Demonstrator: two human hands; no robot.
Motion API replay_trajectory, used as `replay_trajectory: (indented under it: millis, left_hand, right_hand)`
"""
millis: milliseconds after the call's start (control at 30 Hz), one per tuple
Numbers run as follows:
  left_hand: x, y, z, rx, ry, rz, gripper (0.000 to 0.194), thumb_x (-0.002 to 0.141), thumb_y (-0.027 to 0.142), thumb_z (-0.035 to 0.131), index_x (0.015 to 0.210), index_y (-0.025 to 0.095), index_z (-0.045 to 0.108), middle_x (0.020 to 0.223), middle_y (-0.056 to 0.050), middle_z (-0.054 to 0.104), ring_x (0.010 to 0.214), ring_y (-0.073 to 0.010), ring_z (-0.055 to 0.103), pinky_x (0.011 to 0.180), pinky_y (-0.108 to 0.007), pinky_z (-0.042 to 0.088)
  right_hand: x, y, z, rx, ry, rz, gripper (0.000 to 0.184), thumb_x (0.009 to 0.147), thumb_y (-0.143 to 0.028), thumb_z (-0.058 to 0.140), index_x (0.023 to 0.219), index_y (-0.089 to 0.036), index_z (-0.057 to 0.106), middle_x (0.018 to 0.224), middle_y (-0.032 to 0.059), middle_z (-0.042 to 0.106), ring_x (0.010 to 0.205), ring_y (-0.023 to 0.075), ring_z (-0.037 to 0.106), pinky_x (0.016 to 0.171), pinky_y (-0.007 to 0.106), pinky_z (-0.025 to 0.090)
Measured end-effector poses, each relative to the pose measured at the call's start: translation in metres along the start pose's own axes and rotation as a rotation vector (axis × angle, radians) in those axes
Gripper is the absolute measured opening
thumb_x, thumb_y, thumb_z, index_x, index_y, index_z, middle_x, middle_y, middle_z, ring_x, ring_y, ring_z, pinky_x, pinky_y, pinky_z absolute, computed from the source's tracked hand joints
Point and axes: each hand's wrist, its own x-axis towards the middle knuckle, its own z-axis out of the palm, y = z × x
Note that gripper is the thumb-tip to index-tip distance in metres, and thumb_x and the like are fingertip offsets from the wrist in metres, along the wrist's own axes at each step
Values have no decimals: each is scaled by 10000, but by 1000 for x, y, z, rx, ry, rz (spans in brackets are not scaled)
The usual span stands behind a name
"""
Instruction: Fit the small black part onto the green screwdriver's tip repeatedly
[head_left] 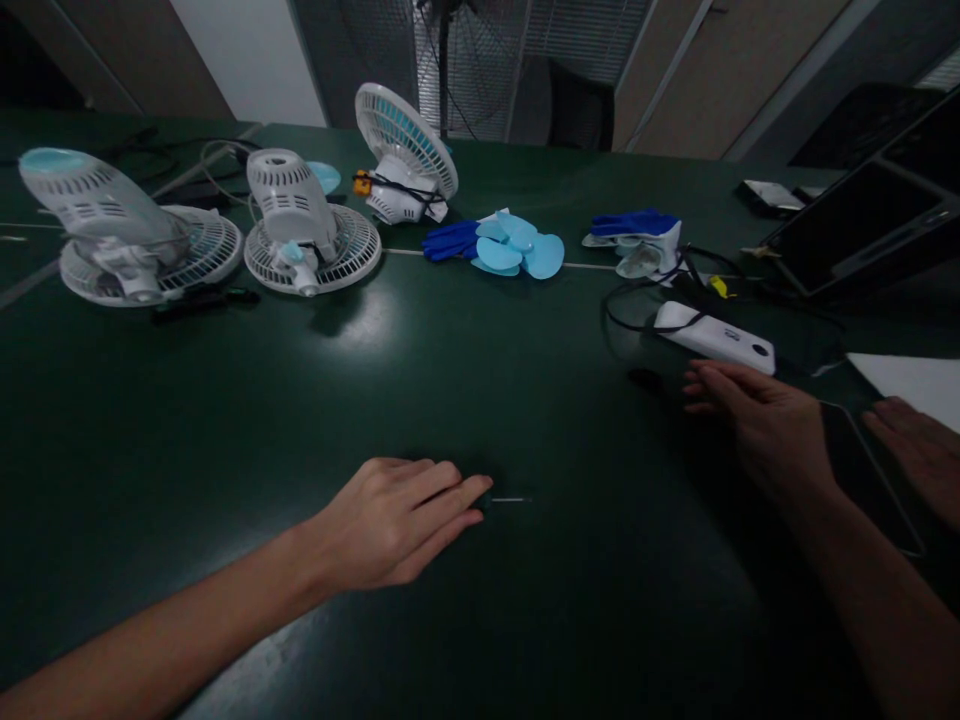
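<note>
The left hand (pixel 409 520) holds its fingers closed around the handle of a screwdriver (pixel 502 499), which lies low over the middle of the green table (pixel 562 620), its thin shaft pointing to the right. The right hand (pixel 772 425) has its fingers bent, the thumb near to them; I cannot tell if they pinch something. Just left of its fingertips is a small dark object (pixel 643 378), and beyond it a white box (pixel 716 338). At the right edge, another person's hand (pixel 922 450) is near a dark tablet (pixel 870 485).
</note>
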Motion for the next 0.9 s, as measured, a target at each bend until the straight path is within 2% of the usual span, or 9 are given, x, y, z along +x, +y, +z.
replay_trajectory:
  millis: [167,400,633,767,833,900]
  left_hand:
    - [1,-1,0,0,7,-3,370,973,179,563,1330,84,551,947,-70,649,718,-148,605,539,-284,502]
    - [0,0,0,-2,-1,-8,387,975,180,564,1349,88,528,950,-61,648,719,-147,603,548,-292,496]
    - [-2,0,0,8,-13,6,389,970,181,572,1346,93,521,972,-55,640,737,-146,594,550,-297,482]
    - [-2,0,0,16,-30,-2,380,980,196,561,1344,96,519,953,-46,629,721,-143,577,541,-299,464]
    - [-2,0,0,16,-40,-8,374,985,206,554,1343,100,517,948,-42,626,713,-141,572,543,-302,461]
    - [-1,-1,0,16,-47,-13,369,989,212,550,1341,105,516,956,-41,627,716,-140,574,548,-300,462]
  right_hand:
    - [-3,-7,4,44,-6,43,371,733,-315,830,1080,-195,780,1042,110,760,881,194,740,641,188,625]
    - [-4,-6,7,29,-26,54,434,727,-340,835,1116,-166,753,979,103,768,862,202,757,719,219,644]
    - [-5,-10,8,16,-5,64,473,693,-361,848,1104,-149,748,981,105,768,853,204,752,701,241,635]
    - [-9,-14,8,-214,87,-69,439,755,-423,789,1137,-208,758,1052,85,764,811,199,732,656,279,587]
    - [-11,-15,7,-372,110,-175,399,795,-442,749,1138,-236,761,1092,71,757,841,208,723,718,315,566]
    - [-13,-14,7,-455,59,-284,357,836,-436,708,1136,-250,756,1158,61,739,989,234,705,846,348,538]
